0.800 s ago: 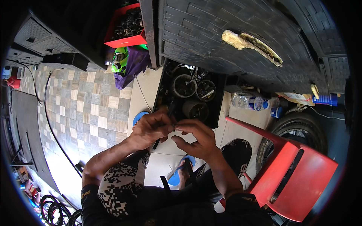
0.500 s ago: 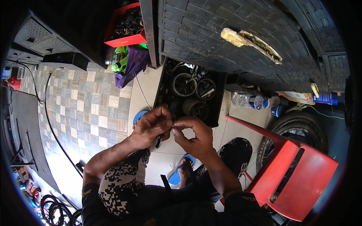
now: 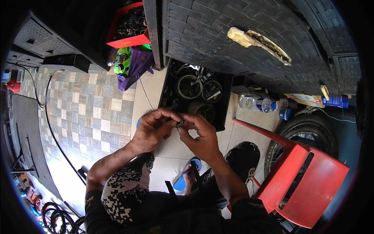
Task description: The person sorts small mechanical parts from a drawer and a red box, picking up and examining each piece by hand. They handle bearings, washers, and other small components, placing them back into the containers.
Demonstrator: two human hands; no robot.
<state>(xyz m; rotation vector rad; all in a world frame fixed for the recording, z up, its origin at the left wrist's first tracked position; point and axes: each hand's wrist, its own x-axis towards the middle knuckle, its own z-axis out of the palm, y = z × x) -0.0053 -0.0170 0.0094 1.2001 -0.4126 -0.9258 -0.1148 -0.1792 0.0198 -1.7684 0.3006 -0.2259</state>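
A small round metal part (image 3: pixel 179 123), ring-like with a dark centre, sits between my two hands. Thumb and fingers of my left hand (image 3: pixel 153 130) pinch it from one side. From the other side my right hand (image 3: pixel 200 137) grips it with thumb and forefinger, so the fingertips nearly meet. Its exact kind is too small to make out. Just beyond my hands is a black drawer or bin (image 3: pixel 223 121) on the floor, holding round tubs (image 3: pixel 189 95) of metal parts.
A red plastic chair (image 3: pixel 311 187) stands at the right, with a bicycle tyre (image 3: pixel 323 134) behind it. Plastic bottles (image 3: pixel 255 103) lie beyond. A red box (image 3: pixel 134 41) of dark parts and a purple bag (image 3: pixel 136 70) are at the far left. A black cable (image 3: pixel 48 113) crosses the floor.
Both hands have shifted slightly, and the small part now shows its round face between the fingertips. A dark item that showed below my left hand is no longer visible.
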